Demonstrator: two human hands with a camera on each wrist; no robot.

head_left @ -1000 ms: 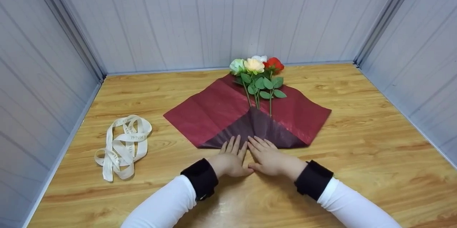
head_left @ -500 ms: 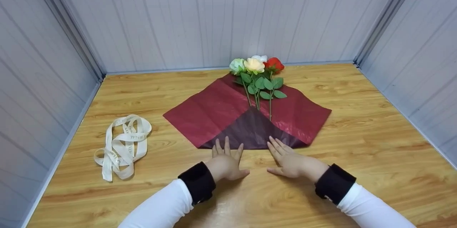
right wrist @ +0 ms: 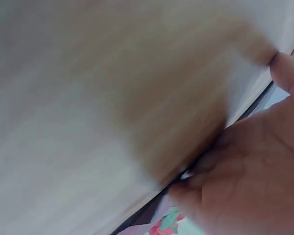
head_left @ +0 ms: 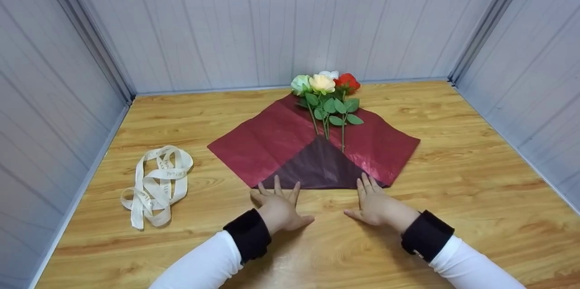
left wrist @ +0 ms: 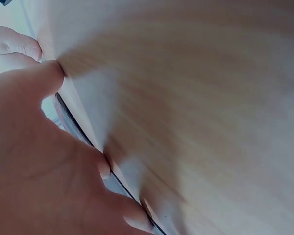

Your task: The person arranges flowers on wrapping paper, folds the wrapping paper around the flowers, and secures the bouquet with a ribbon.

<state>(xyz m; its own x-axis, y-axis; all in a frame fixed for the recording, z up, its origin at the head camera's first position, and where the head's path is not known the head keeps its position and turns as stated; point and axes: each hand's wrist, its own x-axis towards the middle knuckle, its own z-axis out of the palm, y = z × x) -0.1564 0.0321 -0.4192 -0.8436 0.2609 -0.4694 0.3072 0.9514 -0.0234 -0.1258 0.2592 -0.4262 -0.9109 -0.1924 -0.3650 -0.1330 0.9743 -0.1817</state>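
Note:
Dark red wrapping paper [head_left: 258,144] lies on the table with its near corner folded up into a dark maroon flap [head_left: 319,166]. Several artificial roses, such as the cream one [head_left: 322,84] and the red one [head_left: 348,83], lie on the paper, heads toward the back wall; the lower ends of some stems go under the flap. My left hand [head_left: 278,209], fingers spread, presses its fingertips on the left part of the near fold. At the fold's right end my right hand [head_left: 378,205] rests with straight fingers. Both wrist views show the palms and thumbs low over the wood.
A loose heap of cream printed ribbon [head_left: 156,185] lies on the wooden table [head_left: 480,189] at the left. Pale panelled walls [head_left: 272,21] stand at the back and both sides. The rose heads lie close to the back wall.
From side by side at the fold's middle, my hands have slid apart along it, the left hand leftward and the right hand rightward. Paper, roses and ribbon stay in place.

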